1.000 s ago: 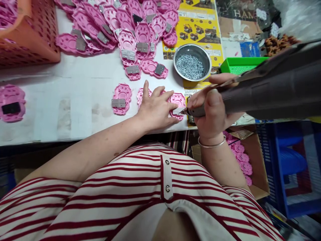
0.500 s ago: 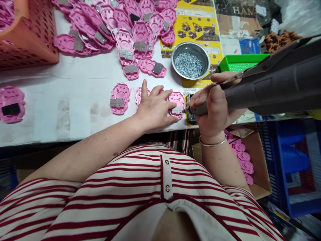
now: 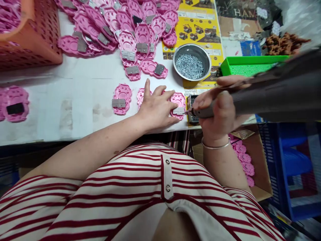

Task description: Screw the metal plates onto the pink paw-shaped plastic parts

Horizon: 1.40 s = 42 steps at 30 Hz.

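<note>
My left hand (image 3: 157, 108) lies on the table with its fingers spread, its fingertips at the left edge of a pink plastic part (image 3: 178, 100) that has a grey metal plate. Another pink part lies partly hidden under this hand. My right hand (image 3: 220, 112) is wrapped round a dark power screwdriver (image 3: 265, 97), held nearly level. The tool's tip is at the right edge of the metal plate; whether it touches a screw is too small to tell. Further left sits a separate pink part (image 3: 121, 99) with its own plate.
A metal bowl of small screws (image 3: 192, 62) stands beyond my hands. Pink parts (image 3: 141, 36) are heaped at the back, beside an orange basket (image 3: 47, 33). A green tray (image 3: 227, 67) is behind the tool. More pink parts (image 3: 15, 103) lie far left.
The screwdriver and my right hand have shifted slightly right, and the tip has drawn back a little along the plate. My left hand keeps its place at the part. The whole view has moved slightly.
</note>
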Each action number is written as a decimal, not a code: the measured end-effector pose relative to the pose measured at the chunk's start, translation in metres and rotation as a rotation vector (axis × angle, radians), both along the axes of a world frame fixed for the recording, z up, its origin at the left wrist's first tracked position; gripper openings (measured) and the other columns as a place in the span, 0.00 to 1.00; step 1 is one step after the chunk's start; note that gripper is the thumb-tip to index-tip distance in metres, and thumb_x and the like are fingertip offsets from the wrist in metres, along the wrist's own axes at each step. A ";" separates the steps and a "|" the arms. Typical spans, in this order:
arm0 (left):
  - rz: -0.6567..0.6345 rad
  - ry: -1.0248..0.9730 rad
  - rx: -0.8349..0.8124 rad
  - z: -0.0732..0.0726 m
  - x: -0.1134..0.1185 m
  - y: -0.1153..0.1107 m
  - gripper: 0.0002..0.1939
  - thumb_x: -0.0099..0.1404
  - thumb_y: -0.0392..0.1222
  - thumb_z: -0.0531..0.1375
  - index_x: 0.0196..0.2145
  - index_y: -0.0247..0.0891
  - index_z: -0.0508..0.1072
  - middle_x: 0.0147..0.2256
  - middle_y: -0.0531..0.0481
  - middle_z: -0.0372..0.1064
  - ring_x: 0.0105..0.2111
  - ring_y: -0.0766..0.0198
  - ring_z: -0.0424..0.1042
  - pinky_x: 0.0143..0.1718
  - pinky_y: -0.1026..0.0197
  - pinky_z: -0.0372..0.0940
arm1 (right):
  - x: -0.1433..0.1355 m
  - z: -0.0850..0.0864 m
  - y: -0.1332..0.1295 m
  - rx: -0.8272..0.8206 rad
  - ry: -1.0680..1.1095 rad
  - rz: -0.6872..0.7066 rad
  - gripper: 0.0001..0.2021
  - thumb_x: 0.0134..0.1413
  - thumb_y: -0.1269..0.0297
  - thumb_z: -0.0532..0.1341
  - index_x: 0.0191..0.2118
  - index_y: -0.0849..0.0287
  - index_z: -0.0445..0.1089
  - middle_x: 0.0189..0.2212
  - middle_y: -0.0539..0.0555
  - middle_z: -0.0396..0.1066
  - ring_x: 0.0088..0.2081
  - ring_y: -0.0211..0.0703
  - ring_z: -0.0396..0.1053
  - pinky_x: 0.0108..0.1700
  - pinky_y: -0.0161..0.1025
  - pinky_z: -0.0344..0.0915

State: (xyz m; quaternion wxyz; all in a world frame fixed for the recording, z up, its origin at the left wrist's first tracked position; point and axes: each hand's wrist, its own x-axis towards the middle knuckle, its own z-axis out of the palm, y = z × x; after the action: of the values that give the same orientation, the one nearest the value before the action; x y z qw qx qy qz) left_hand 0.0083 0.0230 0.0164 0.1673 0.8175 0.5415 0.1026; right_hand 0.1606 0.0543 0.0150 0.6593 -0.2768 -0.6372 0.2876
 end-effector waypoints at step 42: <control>-0.018 0.027 0.016 0.004 -0.009 -0.006 0.09 0.68 0.44 0.63 0.42 0.45 0.83 0.62 0.46 0.68 0.66 0.39 0.56 0.68 0.22 0.34 | 0.052 0.046 -0.030 0.084 0.118 -0.276 0.07 0.62 0.60 0.56 0.40 0.52 0.71 0.20 0.42 0.60 0.19 0.28 0.60 0.23 0.34 0.63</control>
State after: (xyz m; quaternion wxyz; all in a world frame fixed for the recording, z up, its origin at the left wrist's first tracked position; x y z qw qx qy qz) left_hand -0.0004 0.0166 0.0204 0.1543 0.8250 0.5354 0.0943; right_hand 0.2121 0.0247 0.0614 0.7398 -0.3164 -0.5649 0.1830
